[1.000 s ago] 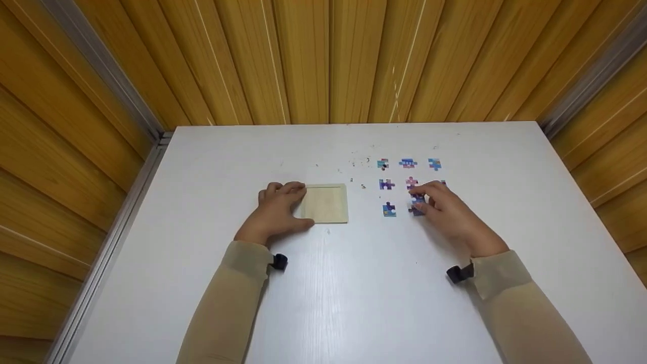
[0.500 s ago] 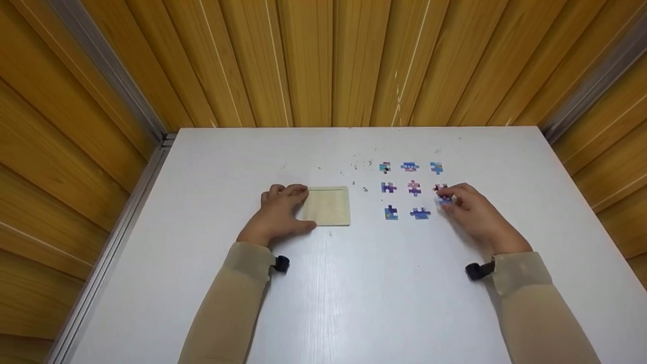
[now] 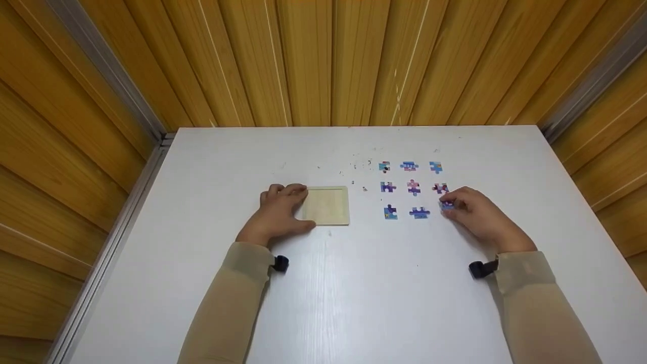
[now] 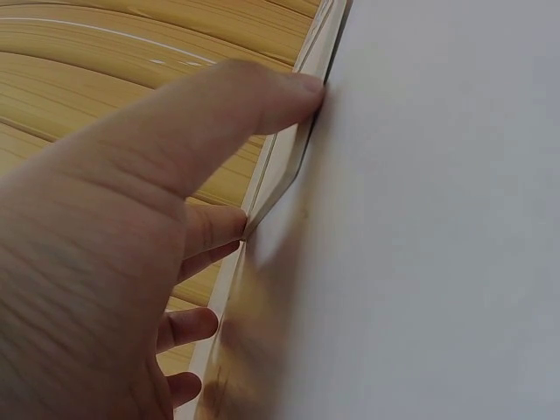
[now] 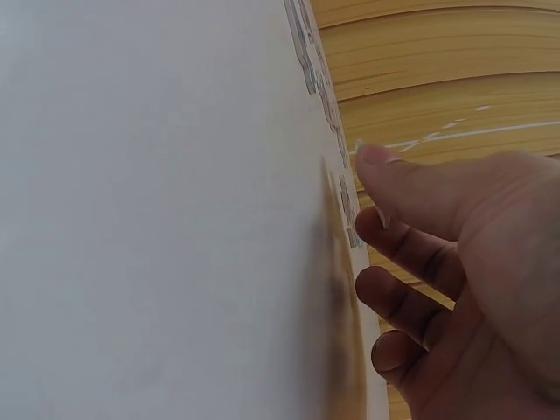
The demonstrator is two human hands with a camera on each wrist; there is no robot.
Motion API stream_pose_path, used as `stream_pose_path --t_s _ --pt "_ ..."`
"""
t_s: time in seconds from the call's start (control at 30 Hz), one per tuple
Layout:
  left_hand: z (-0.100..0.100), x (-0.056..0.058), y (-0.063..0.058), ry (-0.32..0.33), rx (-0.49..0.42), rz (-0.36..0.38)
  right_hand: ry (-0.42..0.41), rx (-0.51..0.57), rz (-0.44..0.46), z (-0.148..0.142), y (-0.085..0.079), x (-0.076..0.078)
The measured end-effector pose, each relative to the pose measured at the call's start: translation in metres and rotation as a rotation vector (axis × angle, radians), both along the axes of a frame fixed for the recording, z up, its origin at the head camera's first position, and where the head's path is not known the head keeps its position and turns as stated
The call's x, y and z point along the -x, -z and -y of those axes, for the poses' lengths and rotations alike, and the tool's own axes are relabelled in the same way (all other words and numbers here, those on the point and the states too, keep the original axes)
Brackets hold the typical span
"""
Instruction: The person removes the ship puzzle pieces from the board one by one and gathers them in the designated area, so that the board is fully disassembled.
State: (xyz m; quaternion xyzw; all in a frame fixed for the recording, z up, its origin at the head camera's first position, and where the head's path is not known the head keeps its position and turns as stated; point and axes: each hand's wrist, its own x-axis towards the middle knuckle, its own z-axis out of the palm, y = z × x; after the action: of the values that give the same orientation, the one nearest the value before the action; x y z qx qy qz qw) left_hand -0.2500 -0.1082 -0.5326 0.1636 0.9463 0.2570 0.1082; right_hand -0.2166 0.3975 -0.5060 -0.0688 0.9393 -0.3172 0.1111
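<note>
My left hand [image 3: 275, 215] holds a small square wooden puzzle tray [image 3: 327, 206] by its left side, thumb at the near edge and fingertips at the far edge. In the left wrist view the thumb presses the rim of the tray [image 4: 284, 166]. My right hand [image 3: 475, 215] pinches a blue-purple jigsaw piece [image 3: 447, 205] between thumb and fingers, at the near right of the laid-out pieces. The right wrist view shows that piece only as a thin edge by the thumb. Closest to this hand lie a red-purple piece [image 3: 440, 188] and a blue-purple piece [image 3: 419, 213].
Several other jigsaw pieces [image 3: 413, 187] lie apart in rows on the white table [image 3: 354, 293], right of the tray. Dark specks [image 3: 365, 189] are scattered between tray and pieces. Yellow wood-look panels [image 3: 328, 60] rise behind the table and at both sides.
My right hand has carried the pinched jigsaw piece rightward from above the near middle piece to the near right, then slightly closer to me. The left hand stays on the tray.
</note>
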Motion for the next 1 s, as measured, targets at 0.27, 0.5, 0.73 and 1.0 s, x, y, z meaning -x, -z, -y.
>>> stream_pose_path --t_s 0.27,0.5,0.73,1.0 --pt "-0.0009 -0.0007 -0.0009 -0.014 0.007 0.006 -0.038 -0.038 0.012 -0.0019 -0.0013 -0.0021" --pt "-0.0014 -0.0011 0.0000 -0.027 0.001 0.009 -0.032 -0.047 0.038 -0.0047 -0.0018 -0.0033" --pt "-0.0010 -0.0007 0.0010 -0.022 -0.004 0.001 -0.023 -0.045 0.063 -0.0067 -0.0013 -0.0034" --pt "0.0009 -0.0010 -0.0006 0.009 -0.010 -0.041 -0.018 -0.053 0.077 -0.0059 -0.0022 -0.0020"
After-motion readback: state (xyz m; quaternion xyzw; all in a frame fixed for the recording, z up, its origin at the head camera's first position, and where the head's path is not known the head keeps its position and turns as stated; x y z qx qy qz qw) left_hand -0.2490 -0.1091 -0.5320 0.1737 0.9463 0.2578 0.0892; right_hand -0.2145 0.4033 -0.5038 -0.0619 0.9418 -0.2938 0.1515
